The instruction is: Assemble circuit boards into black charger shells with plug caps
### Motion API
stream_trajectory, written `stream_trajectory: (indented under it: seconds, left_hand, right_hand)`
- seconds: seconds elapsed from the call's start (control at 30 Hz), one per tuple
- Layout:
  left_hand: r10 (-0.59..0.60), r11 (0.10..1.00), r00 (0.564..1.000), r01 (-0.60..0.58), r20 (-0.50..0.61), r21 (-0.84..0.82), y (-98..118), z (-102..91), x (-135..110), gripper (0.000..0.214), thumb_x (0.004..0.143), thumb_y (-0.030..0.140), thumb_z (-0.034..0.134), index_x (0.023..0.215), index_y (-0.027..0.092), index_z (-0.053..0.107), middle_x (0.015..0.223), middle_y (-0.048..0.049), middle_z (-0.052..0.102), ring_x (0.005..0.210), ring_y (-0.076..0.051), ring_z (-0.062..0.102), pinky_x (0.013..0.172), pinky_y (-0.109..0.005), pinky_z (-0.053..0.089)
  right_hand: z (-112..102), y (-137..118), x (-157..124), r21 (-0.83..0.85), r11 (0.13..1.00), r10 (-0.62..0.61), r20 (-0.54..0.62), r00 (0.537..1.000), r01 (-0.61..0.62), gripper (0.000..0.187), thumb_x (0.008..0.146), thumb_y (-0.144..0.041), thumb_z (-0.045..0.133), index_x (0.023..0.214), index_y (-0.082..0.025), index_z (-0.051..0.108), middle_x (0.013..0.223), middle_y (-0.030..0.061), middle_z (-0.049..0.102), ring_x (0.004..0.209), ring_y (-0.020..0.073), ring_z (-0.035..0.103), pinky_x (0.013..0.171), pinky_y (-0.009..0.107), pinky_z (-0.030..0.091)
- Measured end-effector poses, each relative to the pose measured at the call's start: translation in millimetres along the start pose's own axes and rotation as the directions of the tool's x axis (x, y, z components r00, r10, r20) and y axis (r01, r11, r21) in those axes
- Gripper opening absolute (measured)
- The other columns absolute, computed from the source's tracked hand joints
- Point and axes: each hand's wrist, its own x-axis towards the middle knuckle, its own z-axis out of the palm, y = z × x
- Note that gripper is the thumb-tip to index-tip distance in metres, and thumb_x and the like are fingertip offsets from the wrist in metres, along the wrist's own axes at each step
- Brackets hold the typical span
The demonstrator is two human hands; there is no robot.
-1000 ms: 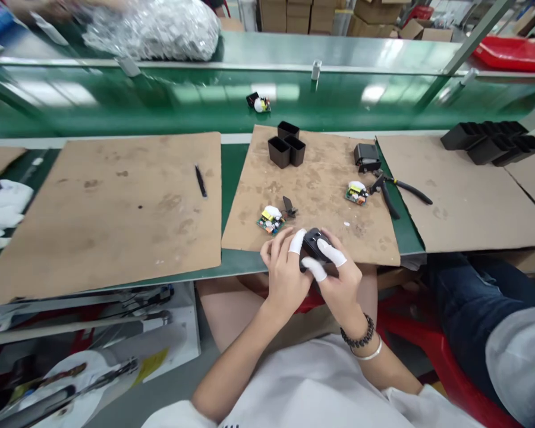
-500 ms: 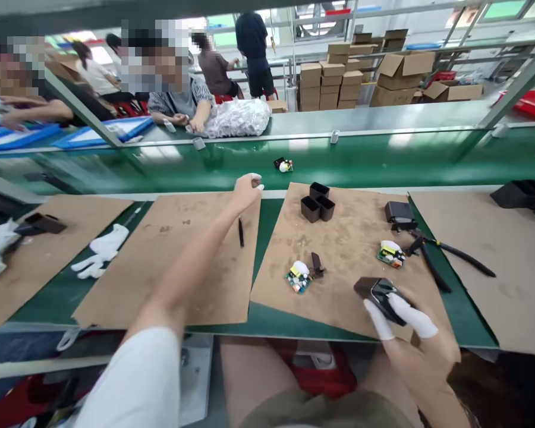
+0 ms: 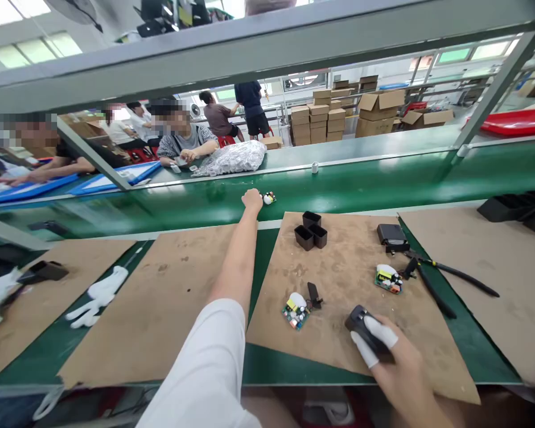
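Observation:
My left hand [image 3: 252, 199] is stretched far forward onto the green conveyor belt [image 3: 361, 181], its fingers closed at a small circuit board with a white part [image 3: 268, 198]. My right hand [image 3: 386, 351], with white finger cots, grips a black adapter housing [image 3: 360, 324] at the near edge of the middle cardboard sheet [image 3: 348, 279]. On that sheet lie two more circuit boards [image 3: 295, 309] [image 3: 387, 278], a small black clip [image 3: 312, 295], three empty black shells [image 3: 311, 229] and a black adapter [image 3: 391, 235].
Black-handled pliers [image 3: 446, 279] lie right of the sheet. A white glove [image 3: 96, 294] rests on the left cardboard sheet. More black shells [image 3: 512, 209] sit at far right. People work across the belt beside a clear plastic bag [image 3: 234, 158]. A red tray [image 3: 517, 122] sits beyond.
My left hand left the housing and reached forward to the circuit board on the belt. My right hand kept the housing, now resting lower right. My view has risen.

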Motion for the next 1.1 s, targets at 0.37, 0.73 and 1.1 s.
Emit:
stream_trajectory:
  seconds: [0.37, 0.73, 1.1]
  left_hand:
    - [0.267, 0.905, 0.950, -0.304, -0.159, -0.298, -3, -91.2, -142, 0.019, 0.092, 0.030, 0.063, 0.103, 0.016, 0.069, 0.100, -0.0092, 0.076, 0.098, -0.024, 0.074, 0.094, -0.036, 0.057]
    - [0.537, 0.725, 0.833, -0.377, 0.130, -0.576, 47, -49.9, -328, 0.025, 0.090, 0.027, 0.061, 0.108, 0.015, 0.074, 0.117, -0.0161, 0.079, 0.118, -0.035, 0.073, 0.110, -0.052, 0.053]
    - [0.767, 0.358, 0.639, -0.500, -0.057, -0.789, 36, -89.6, -414, 0.070, 0.073, 0.049, 0.090, 0.130, 0.018, 0.063, 0.127, -0.0126, 0.073, 0.117, -0.029, 0.070, 0.105, -0.042, 0.057]
  right_hand:
    - [-3, 8, 8, 0.341, 0.762, 0.553, 0.099, 0.827, -0.551, 0.025, 0.073, -0.035, 0.085, 0.090, -0.023, 0.070, 0.090, 0.0072, 0.078, 0.085, 0.0277, 0.076, 0.081, 0.045, 0.066]
    - [-54, -48, 24, 0.793, -0.274, 0.572, 0.589, 0.570, -0.544, 0.028, 0.093, -0.048, 0.071, 0.104, -0.022, 0.073, 0.109, 0.0059, 0.082, 0.116, 0.0217, 0.076, 0.102, 0.042, 0.066]
    - [-55, -85, 22, 0.752, 0.450, 0.626, 0.120, 0.771, -0.482, 0.056, 0.086, -0.049, 0.075, 0.133, -0.029, 0.052, 0.123, 0.0073, 0.074, 0.110, 0.0255, 0.076, 0.093, 0.040, 0.067]
